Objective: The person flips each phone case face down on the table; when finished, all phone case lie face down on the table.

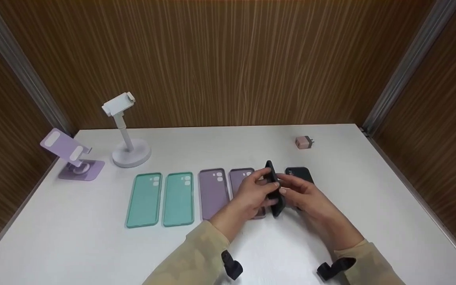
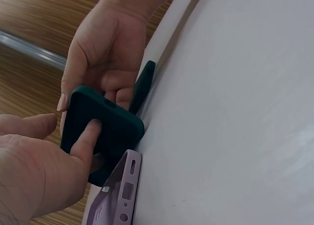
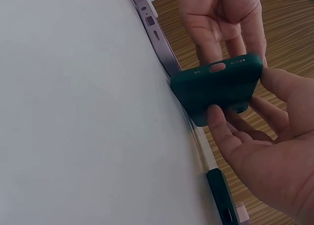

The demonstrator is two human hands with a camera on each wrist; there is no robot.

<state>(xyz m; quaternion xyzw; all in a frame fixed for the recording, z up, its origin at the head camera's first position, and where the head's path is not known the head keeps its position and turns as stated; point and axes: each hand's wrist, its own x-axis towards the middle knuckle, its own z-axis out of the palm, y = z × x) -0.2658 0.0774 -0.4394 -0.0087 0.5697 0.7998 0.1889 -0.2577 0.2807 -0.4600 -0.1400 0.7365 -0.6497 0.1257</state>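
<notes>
A dark green phone case [image 1: 276, 209] stands on edge between my two hands, its hollow side towards the left hand. My left hand [image 1: 250, 194] holds it, with fingertips on its edge and inner face. From the other side my right hand [image 1: 310, 201] grips it; one digit lies against the back of the case [image 3: 194, 95] in the right wrist view. A second dark green phone case [image 1: 299, 171] lies on the table by the right hand, partly hidden. Just left of the held case is a purple phone case [image 1: 239, 178], partly covered by the left hand.
Another purple case [image 1: 213, 194] and two mint green cases [image 1: 144, 202] [image 1: 178, 202] lie in a row to the left. A purple phone stand [image 1: 67, 148] and a white phone stand [image 1: 132, 153] stand at the back left. At the back right lies a pink charger plug [image 1: 303, 142].
</notes>
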